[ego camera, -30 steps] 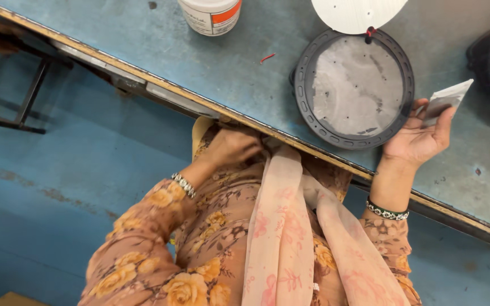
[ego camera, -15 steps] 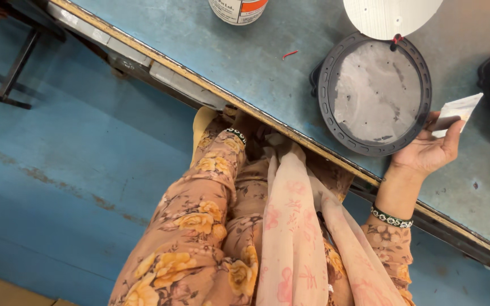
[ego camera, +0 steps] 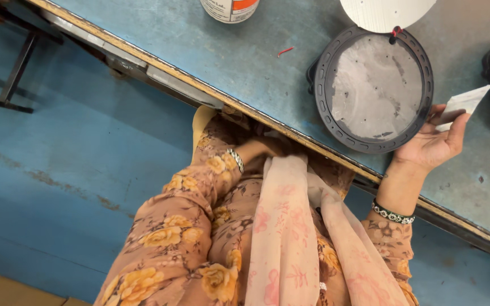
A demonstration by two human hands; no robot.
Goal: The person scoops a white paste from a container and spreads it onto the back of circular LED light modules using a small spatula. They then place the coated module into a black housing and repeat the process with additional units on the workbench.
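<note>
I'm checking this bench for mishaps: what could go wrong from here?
1. The right hand pinches the small white piece only at its end, so it might slip onto the blue table.
2. The left hand reaches under the table edge, out of clear view; it could knock the metal rail there.
3. The round black frame lies close to the table edge, so a nudge from the right hand might push it off.

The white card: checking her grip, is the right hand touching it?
Touching: the head view shows the right hand pinching the white card between fingertips.
</note>
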